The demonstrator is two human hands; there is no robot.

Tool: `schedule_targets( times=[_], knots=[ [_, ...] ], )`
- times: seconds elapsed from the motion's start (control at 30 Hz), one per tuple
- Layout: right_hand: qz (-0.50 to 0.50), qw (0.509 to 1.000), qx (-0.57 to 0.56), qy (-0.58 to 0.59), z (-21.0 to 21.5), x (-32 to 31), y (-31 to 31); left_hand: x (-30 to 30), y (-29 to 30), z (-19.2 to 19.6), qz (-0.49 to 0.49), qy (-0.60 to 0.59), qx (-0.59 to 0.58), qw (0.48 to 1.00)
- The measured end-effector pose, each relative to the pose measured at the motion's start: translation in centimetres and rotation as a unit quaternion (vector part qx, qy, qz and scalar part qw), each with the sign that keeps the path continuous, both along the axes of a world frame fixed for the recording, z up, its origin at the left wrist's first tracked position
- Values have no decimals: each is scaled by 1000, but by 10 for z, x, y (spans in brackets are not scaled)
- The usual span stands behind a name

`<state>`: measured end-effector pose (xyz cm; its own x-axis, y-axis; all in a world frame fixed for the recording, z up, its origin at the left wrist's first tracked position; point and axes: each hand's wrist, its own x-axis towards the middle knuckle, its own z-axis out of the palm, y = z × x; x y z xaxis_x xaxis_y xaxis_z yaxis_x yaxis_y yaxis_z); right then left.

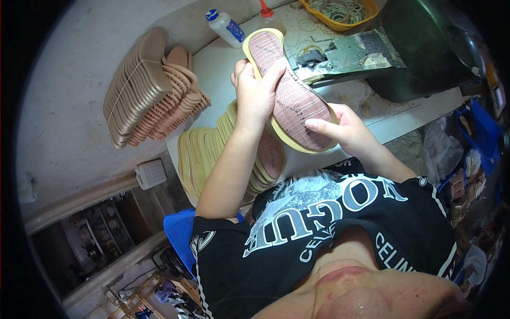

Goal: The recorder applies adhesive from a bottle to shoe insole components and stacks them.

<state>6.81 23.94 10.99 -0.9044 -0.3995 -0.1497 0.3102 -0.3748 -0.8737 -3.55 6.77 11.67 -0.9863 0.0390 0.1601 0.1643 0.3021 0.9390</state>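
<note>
Between my two hands is a shoe insole (303,103), with a pinkish-brown checked face, a pale yellow rim and printed marks. My left hand (255,90) grips it near the narrower upper end, thumb on the checked face and fingers curled behind. At the broader lower end, my right hand (345,127) pinches the edge, its thumb on the face and its other fingers mostly hidden underneath. Below my left forearm, a row of similar yellow-edged insoles (204,154) stands packed on the white table (212,69).
Bundled beige and pink soles (141,90) are at the left wall. A green machine (366,53) stands just beyond the held insole. At the back are a white bottle with a blue cap (226,27), a red-tipped bottle (270,17) and a yellow basket of rubber bands (342,15).
</note>
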Motion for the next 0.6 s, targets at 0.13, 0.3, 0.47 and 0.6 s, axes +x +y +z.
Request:
schedule_targets(
  times=[0.13,0.3,0.47,0.6],
  knots=[
    [-27,998,-33,-35,2,-5,10,-15,15,-4,-15,-26,1,1000],
    [-87,994,-57,-28,3,1,6,-30,18,-9,14,-52,17,998],
    [-22,989,-58,-132,2,9,-1,-39,14,-5,-22,-73,41,996],
    [-88,984,-100,-119,0,7,-13,-43,14,8,-52,-177,93,979]
  ],
)
